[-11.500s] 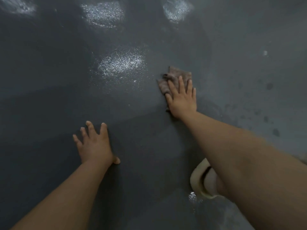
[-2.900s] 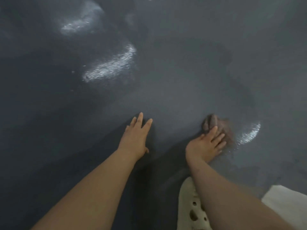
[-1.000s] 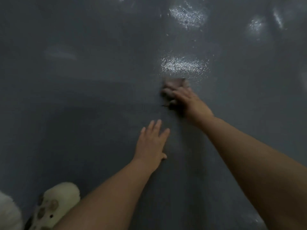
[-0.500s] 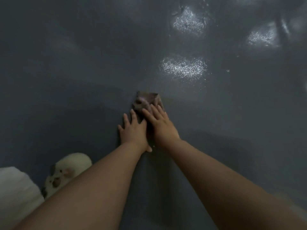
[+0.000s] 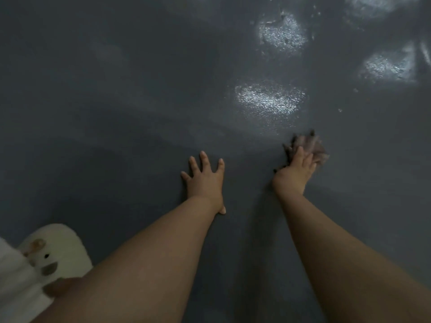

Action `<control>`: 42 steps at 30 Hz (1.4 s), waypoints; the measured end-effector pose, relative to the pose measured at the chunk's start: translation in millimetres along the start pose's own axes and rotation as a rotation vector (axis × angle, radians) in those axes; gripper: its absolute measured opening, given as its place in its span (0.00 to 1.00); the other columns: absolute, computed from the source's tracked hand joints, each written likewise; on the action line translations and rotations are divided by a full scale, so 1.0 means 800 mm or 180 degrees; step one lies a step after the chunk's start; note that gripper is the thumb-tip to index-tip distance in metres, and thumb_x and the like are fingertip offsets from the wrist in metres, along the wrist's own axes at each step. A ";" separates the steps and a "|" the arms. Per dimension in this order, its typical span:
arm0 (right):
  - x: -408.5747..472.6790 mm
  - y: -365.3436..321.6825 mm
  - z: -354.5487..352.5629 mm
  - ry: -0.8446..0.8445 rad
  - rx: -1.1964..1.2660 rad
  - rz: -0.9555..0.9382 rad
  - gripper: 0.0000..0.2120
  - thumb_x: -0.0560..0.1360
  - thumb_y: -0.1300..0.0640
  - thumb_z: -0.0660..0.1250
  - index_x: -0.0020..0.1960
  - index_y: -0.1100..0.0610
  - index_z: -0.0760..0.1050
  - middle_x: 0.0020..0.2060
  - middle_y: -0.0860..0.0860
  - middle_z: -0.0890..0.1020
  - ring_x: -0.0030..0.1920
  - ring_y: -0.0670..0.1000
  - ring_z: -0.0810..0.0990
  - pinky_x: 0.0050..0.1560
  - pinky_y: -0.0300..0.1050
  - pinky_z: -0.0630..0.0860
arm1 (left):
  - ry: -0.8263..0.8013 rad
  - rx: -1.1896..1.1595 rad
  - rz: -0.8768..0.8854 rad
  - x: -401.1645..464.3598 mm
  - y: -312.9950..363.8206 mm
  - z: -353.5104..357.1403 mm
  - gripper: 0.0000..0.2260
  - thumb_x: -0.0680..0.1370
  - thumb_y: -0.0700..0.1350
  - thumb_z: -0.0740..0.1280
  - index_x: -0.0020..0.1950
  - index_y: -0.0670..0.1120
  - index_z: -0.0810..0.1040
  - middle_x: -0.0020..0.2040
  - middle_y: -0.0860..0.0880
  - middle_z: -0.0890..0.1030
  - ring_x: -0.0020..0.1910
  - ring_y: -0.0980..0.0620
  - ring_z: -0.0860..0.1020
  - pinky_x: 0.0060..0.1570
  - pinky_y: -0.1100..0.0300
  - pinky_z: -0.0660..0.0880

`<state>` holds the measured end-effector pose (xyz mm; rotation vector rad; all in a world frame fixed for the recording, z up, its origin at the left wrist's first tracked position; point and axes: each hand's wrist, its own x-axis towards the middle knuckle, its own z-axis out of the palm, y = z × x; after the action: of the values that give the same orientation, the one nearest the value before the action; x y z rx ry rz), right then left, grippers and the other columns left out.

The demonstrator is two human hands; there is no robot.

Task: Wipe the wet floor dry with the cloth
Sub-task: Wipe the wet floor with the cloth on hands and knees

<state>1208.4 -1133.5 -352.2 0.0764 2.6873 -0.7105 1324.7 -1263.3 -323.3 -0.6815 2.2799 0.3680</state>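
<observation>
Our right hand (image 5: pixel 295 170) presses a crumpled, brownish-pink rag cloth (image 5: pixel 311 146) against the dark grey, faintly textured floor (image 5: pixel 116 89). The fingers (image 5: pixel 303 157) lie fairly straight over the near edge of the cloth, pushing down on it; the picture is blurred just there, so we cannot tell whether any finger hooks into the fabric. The cloth bunches out beyond the fingertips, and most of it shows on the far side of the hand. Taking the cloth as our landmark: to its left, well apart from it, our left hand (image 5: pixel 205 177) rests flat on the floor with its fingers spread and holding nothing, and we judge it is propping up our weight. Just beyond the cloth, slightly to its left, a shiny patch of glistening wet floor (image 5: pixel 268 99) catches the light. Farther past the cloth lie two more bright patches (image 5: pixel 282 33), one straight ahead and one to the right. Far to the left of the cloth and nearer to us, a cream slipper with brown spots (image 5: pixel 58 250) sits at the frame's lower corner, beside a bit of white fabric (image 5: pixel 14 283). We judge the wiping only partly done, since those gleaming patches look wet. The risks from here: the bunched cloth covers little floor and may smear water rather than lift it; if it is soaked it may leave streaks; and the bracing left hand could slip if it lands on a slick spot.
</observation>
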 end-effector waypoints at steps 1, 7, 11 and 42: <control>-0.006 -0.019 0.012 -0.0120 -0.0068 -0.0212 0.35 0.75 0.67 0.60 0.77 0.55 0.51 0.77 0.57 0.47 0.76 0.58 0.43 0.73 0.45 0.41 | 0.0026 0.0002 0.0041 0.000 -0.003 0.001 0.56 0.65 0.56 0.77 0.77 0.53 0.38 0.76 0.38 0.35 0.74 0.33 0.40 0.70 0.36 0.54; -0.056 -0.102 0.064 -0.1797 -0.0526 -0.2059 0.29 0.78 0.66 0.56 0.76 0.51 0.56 0.77 0.54 0.50 0.77 0.55 0.44 0.73 0.46 0.45 | 0.0725 -0.1864 0.0136 -0.007 -0.046 0.015 0.33 0.77 0.44 0.68 0.78 0.48 0.54 0.78 0.48 0.54 0.76 0.47 0.52 0.73 0.53 0.53; -0.064 -0.114 0.052 -0.1705 -0.0162 -0.1790 0.21 0.78 0.63 0.59 0.69 0.53 0.69 0.67 0.55 0.73 0.68 0.55 0.69 0.61 0.40 0.64 | 0.1238 -0.2781 -0.0498 -0.014 -0.075 0.017 0.24 0.80 0.40 0.62 0.76 0.46 0.61 0.72 0.45 0.67 0.69 0.46 0.68 0.68 0.57 0.64; -0.088 -0.105 0.035 -0.0652 -0.0874 -0.1710 0.14 0.75 0.60 0.62 0.60 0.59 0.76 0.60 0.58 0.74 0.60 0.60 0.71 0.53 0.48 0.69 | 0.3448 -0.2108 0.0109 -0.001 -0.084 0.011 0.15 0.71 0.36 0.54 0.56 0.42 0.73 0.57 0.40 0.74 0.54 0.40 0.74 0.55 0.57 0.66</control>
<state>1271.4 -1217.8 -310.8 -0.7670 2.5834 -0.4478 1368.2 -1313.8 -333.5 -1.4288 3.1930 0.9742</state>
